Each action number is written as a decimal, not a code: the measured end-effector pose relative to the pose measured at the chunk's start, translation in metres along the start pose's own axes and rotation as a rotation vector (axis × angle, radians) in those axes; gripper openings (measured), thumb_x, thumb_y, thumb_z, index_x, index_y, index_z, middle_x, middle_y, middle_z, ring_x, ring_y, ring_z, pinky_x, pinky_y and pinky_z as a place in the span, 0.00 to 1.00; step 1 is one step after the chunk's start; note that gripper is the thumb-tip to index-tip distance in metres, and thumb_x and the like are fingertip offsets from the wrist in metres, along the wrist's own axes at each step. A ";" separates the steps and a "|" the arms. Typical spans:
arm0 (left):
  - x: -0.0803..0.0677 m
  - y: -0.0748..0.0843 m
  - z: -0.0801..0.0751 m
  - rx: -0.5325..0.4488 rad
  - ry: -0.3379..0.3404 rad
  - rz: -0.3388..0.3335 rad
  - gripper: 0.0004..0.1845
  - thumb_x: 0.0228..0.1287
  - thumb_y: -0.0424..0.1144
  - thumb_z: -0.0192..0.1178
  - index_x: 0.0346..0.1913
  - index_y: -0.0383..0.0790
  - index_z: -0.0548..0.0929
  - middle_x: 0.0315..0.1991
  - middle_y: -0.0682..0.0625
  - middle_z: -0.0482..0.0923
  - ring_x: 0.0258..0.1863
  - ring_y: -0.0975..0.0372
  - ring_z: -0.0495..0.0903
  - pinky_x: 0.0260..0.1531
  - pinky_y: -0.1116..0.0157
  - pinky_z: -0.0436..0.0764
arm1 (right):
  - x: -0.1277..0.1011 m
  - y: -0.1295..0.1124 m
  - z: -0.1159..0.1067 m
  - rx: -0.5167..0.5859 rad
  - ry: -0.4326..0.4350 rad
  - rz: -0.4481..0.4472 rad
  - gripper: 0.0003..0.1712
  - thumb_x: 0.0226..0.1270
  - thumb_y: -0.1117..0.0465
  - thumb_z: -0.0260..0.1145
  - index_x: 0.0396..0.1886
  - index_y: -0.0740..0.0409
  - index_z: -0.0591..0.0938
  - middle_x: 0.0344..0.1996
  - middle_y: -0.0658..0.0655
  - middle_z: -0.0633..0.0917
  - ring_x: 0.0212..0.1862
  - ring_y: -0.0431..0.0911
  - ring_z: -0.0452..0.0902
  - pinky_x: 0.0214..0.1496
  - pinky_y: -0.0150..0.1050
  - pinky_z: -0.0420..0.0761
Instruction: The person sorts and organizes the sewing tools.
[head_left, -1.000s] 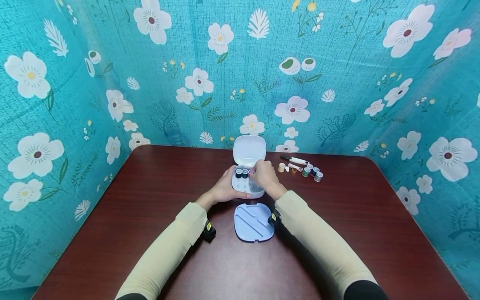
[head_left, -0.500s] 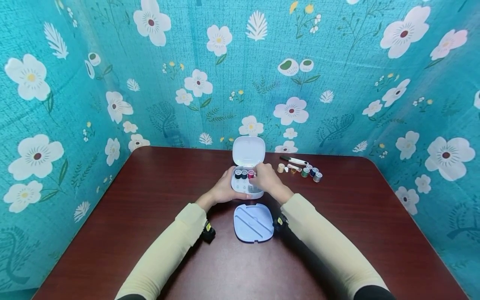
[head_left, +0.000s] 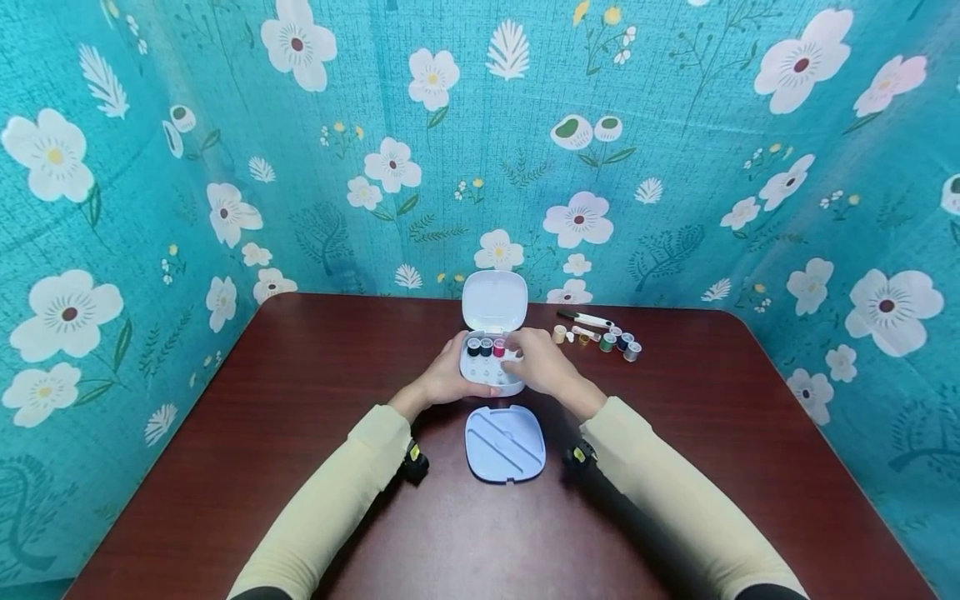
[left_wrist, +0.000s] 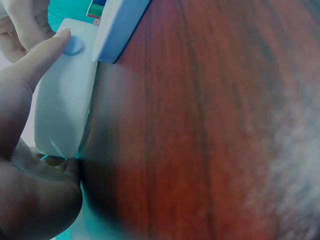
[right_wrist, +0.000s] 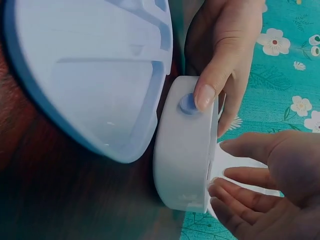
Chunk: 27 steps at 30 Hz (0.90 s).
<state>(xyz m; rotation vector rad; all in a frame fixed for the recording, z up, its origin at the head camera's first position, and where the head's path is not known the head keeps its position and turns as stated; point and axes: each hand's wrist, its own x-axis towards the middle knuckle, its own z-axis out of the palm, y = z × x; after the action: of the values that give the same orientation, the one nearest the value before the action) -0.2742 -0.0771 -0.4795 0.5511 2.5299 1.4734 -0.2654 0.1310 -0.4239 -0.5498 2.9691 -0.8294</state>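
On the dark table (head_left: 300, 467), left hand (head_left: 442, 379) gripping white case (head_left: 491, 371), right hand (head_left: 543, 367) loose-fingered at its rim.

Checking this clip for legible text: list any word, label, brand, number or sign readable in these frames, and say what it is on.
None: no readable text shows in any view.
White sewing box, held by the left hand: plain, no marking.
Loose tray insert: plain.
Thread spools and white pen-like tool: any label is too small to read.
Backdrop: flowers only.
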 end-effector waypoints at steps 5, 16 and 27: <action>0.000 0.001 0.001 0.000 0.000 0.007 0.60 0.46 0.47 0.84 0.77 0.39 0.56 0.67 0.40 0.66 0.63 0.51 0.68 0.65 0.49 0.68 | -0.008 0.006 -0.004 -0.024 0.047 -0.043 0.19 0.65 0.63 0.73 0.54 0.68 0.85 0.48 0.64 0.85 0.50 0.56 0.82 0.50 0.48 0.84; -0.002 0.005 0.000 0.048 0.010 -0.007 0.63 0.43 0.48 0.84 0.78 0.38 0.55 0.68 0.39 0.65 0.65 0.48 0.67 0.67 0.48 0.67 | -0.025 0.031 -0.007 -0.003 0.116 -0.109 0.19 0.62 0.62 0.75 0.50 0.68 0.86 0.44 0.62 0.85 0.48 0.55 0.82 0.52 0.51 0.82; -0.002 0.006 0.000 0.085 0.023 -0.026 0.67 0.40 0.53 0.85 0.79 0.39 0.53 0.69 0.40 0.63 0.66 0.49 0.65 0.68 0.48 0.67 | -0.041 0.050 -0.010 0.013 0.116 -0.060 0.20 0.62 0.61 0.77 0.52 0.64 0.85 0.47 0.62 0.87 0.48 0.54 0.83 0.52 0.53 0.83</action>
<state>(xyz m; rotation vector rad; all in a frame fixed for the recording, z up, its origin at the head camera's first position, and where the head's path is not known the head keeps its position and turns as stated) -0.2714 -0.0750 -0.4742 0.5136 2.6177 1.3764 -0.2446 0.1893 -0.4434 -0.6139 3.0622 -0.9159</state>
